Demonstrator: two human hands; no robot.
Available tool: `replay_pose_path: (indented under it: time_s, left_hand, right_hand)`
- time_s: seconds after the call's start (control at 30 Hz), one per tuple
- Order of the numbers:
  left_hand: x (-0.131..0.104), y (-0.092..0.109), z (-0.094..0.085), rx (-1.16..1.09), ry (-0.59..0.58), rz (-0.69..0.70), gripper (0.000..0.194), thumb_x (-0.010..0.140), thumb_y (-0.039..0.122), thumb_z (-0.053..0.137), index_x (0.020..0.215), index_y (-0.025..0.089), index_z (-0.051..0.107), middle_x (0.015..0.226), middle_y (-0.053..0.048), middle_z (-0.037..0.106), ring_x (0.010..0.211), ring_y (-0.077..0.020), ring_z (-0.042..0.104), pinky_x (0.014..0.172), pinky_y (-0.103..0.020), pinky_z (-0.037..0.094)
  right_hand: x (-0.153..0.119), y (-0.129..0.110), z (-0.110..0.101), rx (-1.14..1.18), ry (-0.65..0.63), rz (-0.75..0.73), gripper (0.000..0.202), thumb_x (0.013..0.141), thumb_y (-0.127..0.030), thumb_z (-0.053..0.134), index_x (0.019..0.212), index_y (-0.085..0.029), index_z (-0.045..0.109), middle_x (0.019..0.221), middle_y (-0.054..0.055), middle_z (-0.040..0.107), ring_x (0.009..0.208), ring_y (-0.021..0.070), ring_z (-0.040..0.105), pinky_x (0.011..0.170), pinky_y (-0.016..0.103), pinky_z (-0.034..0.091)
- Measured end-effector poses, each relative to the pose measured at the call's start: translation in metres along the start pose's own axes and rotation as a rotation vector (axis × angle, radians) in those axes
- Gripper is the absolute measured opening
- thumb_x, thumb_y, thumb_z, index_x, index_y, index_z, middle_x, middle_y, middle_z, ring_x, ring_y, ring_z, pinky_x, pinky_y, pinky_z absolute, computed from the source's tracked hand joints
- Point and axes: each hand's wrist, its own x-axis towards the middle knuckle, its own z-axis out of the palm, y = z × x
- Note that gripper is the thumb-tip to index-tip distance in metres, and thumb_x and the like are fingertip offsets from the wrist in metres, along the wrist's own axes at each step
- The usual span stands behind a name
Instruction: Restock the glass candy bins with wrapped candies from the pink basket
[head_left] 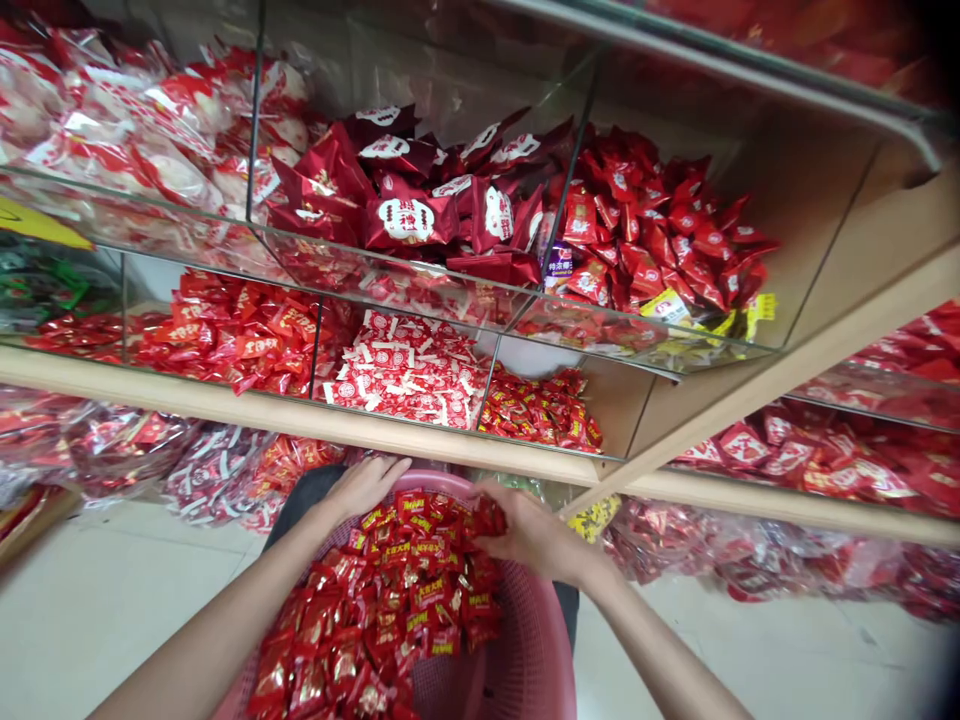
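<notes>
Just below the shelf's front ledge (450,442), a pink basket (556,640) holds a heap of red sweets (431,592). They lie banked against its far and left sides, leaving the wall at the near right bare. The left hand (364,488) lies palm down at the far left of the rim, its fingers nearly straight; whether they bear down on the rim or merely rest there, I cannot tell. The right hand (521,528) is at the right edge of the heap, fingers curved and thumb spread partly away from them, with sweets just beside the fingertips; whether any are pinched is not clear.

The likeliest trouble is a spill. The load is lopsided, so if the left hand is only resting, a push from the right could tip the basket to the left and send sweets onto the floor (120,620). Scooping too full a handful could also let wrappers slide out between the fingers.

The ledge is another hazard: the far rim sits close under it, so lifting the basket straight up could knock it there. Above, the bin of red-and-yellow sweets (540,408) stands right beside one of red-and-white sweets (409,370), with only a thin divider between, so anything dropped carelessly there might mix kinds.
</notes>
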Motion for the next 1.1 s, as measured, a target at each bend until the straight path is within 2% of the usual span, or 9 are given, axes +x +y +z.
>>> replay_pose_path:
  time_s: [0.17, 0.37, 0.5, 0.67, 0.87, 1.1]
  left_hand:
    - [0.000, -0.004, 0.001, -0.025, 0.016, -0.012, 0.058, 0.085, 0.057, 0.021, 0.113, 0.022, 0.059, 0.116, -0.007, 0.062, 0.110, -0.0240, 0.054, 0.094, -0.031, 0.037]
    - [0.000, -0.005, 0.001, -0.042, 0.023, -0.016, 0.057, 0.085, 0.057, 0.023, 0.112, 0.022, 0.059, 0.117, -0.006, 0.061, 0.111, -0.0234, 0.053, 0.095, -0.030, 0.035]
    - [0.000, -0.004, 0.001, -0.058, 0.016, -0.046, 0.056, 0.084, 0.058, 0.025, 0.113, 0.023, 0.059, 0.118, -0.005, 0.061, 0.113, -0.0238, 0.052, 0.095, -0.031, 0.035]
    - [-0.001, -0.002, 0.001, -0.071, 0.024, -0.043, 0.054, 0.085, 0.057, 0.025, 0.115, 0.025, 0.056, 0.122, -0.004, 0.058, 0.116, -0.0237, 0.049, 0.097, -0.031, 0.033]
    - [-0.003, 0.001, -0.001, -0.087, 0.014, -0.060, 0.053, 0.084, 0.056, 0.026, 0.113, 0.024, 0.058, 0.120, -0.004, 0.060, 0.114, -0.0239, 0.051, 0.096, -0.031, 0.034]
    - [-0.004, 0.004, -0.003, -0.077, 0.024, -0.076, 0.054, 0.083, 0.057, 0.028, 0.113, 0.024, 0.057, 0.119, -0.004, 0.060, 0.113, -0.0242, 0.052, 0.095, -0.030, 0.036]
  right_hand:
    - [0.019, 0.012, 0.038, -0.272, -0.101, -0.056, 0.049, 0.070, -0.017, 0.057, 0.118, -0.023, 0.045, 0.105, 0.005, 0.060, 0.095, 0.0201, 0.055, 0.078, 0.028, 0.040]
    - [0.031, 0.021, 0.056, -0.352, -0.084, -0.130, 0.053, 0.072, -0.013, 0.054, 0.123, -0.021, 0.041, 0.120, 0.009, 0.053, 0.109, 0.0213, 0.050, 0.089, 0.031, 0.038]
    - [0.030, 0.023, 0.057, -0.309, -0.055, -0.144, 0.055, 0.074, -0.016, 0.056, 0.125, -0.021, 0.039, 0.125, 0.009, 0.049, 0.113, 0.0217, 0.047, 0.092, 0.033, 0.038]
    - [0.025, 0.024, 0.047, -0.217, -0.041, -0.129, 0.060, 0.075, -0.020, 0.058, 0.130, -0.023, 0.033, 0.126, 0.007, 0.048, 0.113, 0.0211, 0.047, 0.092, 0.032, 0.039]
    - [0.025, 0.029, 0.031, -0.207, 0.002, -0.062, 0.049, 0.077, -0.020, 0.055, 0.124, -0.021, 0.039, 0.118, 0.008, 0.052, 0.108, 0.0210, 0.050, 0.088, 0.032, 0.040]
    - [0.031, 0.029, 0.040, -0.257, -0.032, 0.006, 0.048, 0.078, -0.024, 0.055, 0.123, -0.019, 0.040, 0.116, 0.010, 0.053, 0.105, 0.0225, 0.052, 0.087, 0.032, 0.040]
